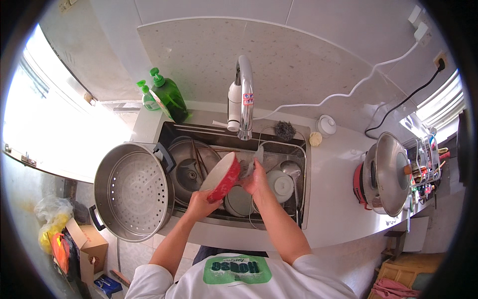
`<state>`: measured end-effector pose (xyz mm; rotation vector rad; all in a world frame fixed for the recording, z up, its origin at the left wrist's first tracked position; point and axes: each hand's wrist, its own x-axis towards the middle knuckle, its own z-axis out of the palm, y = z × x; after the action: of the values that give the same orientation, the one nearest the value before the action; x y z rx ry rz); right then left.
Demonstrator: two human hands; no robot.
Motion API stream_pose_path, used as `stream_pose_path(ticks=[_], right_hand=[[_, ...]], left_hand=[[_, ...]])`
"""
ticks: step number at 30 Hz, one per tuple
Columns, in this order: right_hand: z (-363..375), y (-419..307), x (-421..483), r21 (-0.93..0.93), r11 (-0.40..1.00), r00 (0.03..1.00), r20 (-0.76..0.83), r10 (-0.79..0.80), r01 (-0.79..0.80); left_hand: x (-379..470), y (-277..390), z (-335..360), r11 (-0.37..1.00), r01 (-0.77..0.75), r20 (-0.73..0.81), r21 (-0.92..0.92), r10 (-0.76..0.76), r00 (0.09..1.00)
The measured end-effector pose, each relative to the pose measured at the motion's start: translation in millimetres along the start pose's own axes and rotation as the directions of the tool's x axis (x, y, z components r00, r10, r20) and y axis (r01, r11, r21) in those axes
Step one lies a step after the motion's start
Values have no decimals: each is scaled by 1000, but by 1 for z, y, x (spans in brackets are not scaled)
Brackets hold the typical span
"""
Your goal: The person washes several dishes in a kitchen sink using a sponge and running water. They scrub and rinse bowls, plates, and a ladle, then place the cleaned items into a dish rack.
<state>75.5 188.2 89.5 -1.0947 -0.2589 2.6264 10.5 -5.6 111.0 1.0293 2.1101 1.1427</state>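
My left hand (201, 205) grips the lower rim of a red bowl (224, 178) with a white inside, tilted on its side above the sink (307, 179). Close to the bowl's red outer wall, my right hand (255, 178) holds a greyish, thin dishcloth (247, 169), partly hidden by the fingers. Beneath the hands lie a steel pan or lid (179, 187), wooden chopsticks (198, 160) and a pale round dish (238, 201). On the right side of the sink, a wire basket (269, 151) holds a white bowl (281, 185) and a steel ladle (291, 169).
A steel steamer pot (138, 192) overlaps the sink's left end. The chrome faucet (245, 97) rises behind it, near green soap bottles (168, 97). A steel scourer (285, 130) sits on the back edge. To the right stands a lidded wok (388, 173) on a red-sided stove (359, 185).
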Motion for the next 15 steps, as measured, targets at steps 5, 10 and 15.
stream_pose_path(ticks=[5, 10, 15], right_hand=[[-11, -5, 48, -955, 167, 888, 150, -434, 243], [48, 0, 52, -550, -710, 417, 825, -381, 440], [97, 13, 87, -369, -859, 246, 923, -295, 356]], left_hand=[[-9, -6, 1, 743, 212, -75, -634, -332, 940], [-11, -12, -5, 614, 281, -58, -737, -472, 880], [-7, -18, 4, 603, 290, -46, -743, -478, 877]])
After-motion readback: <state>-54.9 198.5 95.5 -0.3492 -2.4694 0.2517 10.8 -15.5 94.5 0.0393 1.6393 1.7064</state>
